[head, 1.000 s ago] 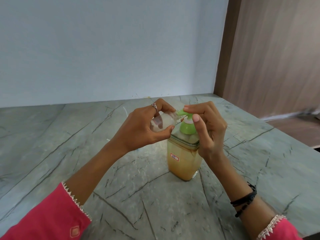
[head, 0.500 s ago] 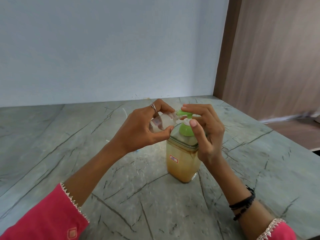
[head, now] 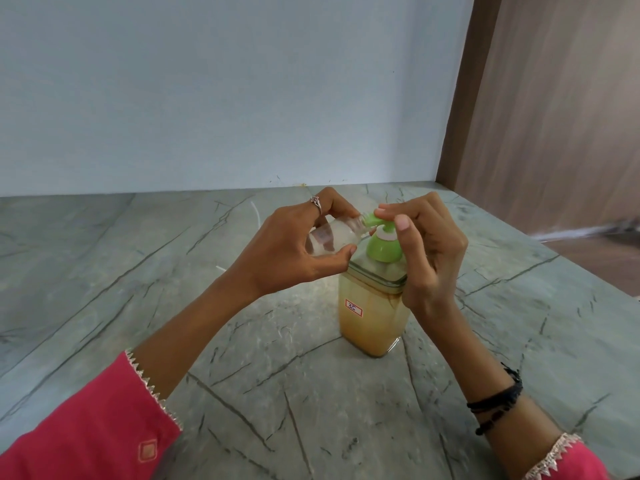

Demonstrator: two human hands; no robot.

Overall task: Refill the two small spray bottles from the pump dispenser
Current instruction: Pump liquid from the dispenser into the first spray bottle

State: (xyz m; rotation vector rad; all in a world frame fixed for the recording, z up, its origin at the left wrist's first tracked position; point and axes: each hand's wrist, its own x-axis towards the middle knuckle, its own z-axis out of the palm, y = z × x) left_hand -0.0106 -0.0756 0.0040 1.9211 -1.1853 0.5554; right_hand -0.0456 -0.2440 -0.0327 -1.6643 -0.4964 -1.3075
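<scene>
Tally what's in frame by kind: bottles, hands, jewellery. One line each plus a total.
Pump dispensers: 1, the pump dispenser with yellowish liquid and a green pump head.
Small clear bottles: 1, the small spray bottle, held tilted at the spout.
Hands: 2, the left hand and the right hand.
Rings: 1, the ring.
Black wristbands: 1 set, the wristbands.
Total: 6.

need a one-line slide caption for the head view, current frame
Left hand holds a small clear bottle at the green pump nozzle; right hand works the pump dispenser.
</scene>
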